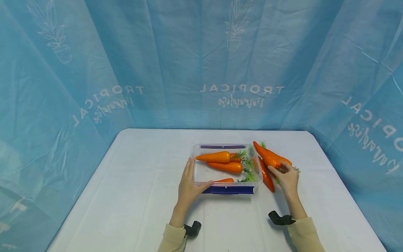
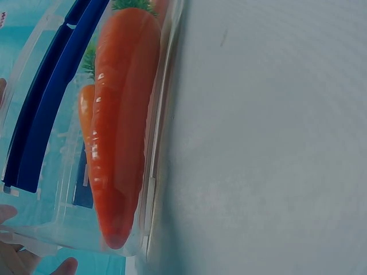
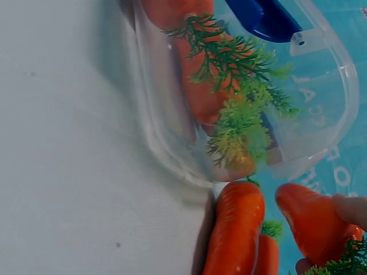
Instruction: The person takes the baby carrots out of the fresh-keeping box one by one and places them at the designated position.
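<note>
A clear plastic container (image 1: 204, 176) with dark blue latches holds several orange carrots (image 1: 217, 157) with green leafy tops. My left hand (image 1: 189, 185) rests on its left front corner, fingers straight along the left side and thumb reaching over the front rim. To the right of the container, my right hand (image 1: 287, 177) pinches a carrot (image 1: 267, 158) near its leafy end, its tip pointing away and to the left. In the right wrist view this carrot (image 3: 315, 223) appears with part of the thumb and fingers on it.
Beside the container's right wall lies another carrot (image 1: 267, 177), and one more (image 1: 283, 158) is partly behind the held one. A white-covered table (image 1: 141, 182) carries everything. Blue printed sheeting (image 1: 176, 70) hangs around its back and sides.
</note>
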`<state>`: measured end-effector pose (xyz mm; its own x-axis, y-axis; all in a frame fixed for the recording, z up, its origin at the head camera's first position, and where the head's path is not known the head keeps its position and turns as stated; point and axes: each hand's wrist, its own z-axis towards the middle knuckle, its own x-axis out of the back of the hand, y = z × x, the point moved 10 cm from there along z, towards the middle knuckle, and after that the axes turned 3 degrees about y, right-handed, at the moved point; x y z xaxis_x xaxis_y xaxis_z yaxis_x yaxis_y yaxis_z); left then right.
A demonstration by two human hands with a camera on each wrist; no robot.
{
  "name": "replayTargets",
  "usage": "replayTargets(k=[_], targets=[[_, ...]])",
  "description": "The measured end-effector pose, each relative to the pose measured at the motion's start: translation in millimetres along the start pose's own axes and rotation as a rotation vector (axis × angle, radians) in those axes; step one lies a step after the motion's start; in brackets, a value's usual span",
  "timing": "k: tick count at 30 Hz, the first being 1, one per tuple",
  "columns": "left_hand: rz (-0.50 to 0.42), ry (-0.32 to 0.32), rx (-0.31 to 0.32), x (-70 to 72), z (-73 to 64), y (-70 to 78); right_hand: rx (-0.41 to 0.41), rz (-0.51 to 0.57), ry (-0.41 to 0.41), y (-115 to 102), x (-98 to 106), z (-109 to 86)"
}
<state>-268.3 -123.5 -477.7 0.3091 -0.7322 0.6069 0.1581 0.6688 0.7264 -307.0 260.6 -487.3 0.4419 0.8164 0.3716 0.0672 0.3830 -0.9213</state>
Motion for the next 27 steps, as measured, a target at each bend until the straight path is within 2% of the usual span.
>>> replayTargets(k=[8,14,21,27], targets=[[0.008,-0.025,0.017,-2.1,0.2,-1.4,0.014,0.0,0.017,2.7,-1.0,-2.1],[0.01,-0.019,0.011,-0.4,-0.6,0.5,0.005,-0.028,0.005,5.4,-1.5,-2.8],[0.017,-0.016,0.004,-0.5,-0.8,0.8,0.025,-0.063,0.027,9.9,-1.2,-1.0],[0.011,-0.022,0.016,-0.7,0.2,-0.9,0.051,-0.102,-0.005,11.1,-6.7,1.2]])
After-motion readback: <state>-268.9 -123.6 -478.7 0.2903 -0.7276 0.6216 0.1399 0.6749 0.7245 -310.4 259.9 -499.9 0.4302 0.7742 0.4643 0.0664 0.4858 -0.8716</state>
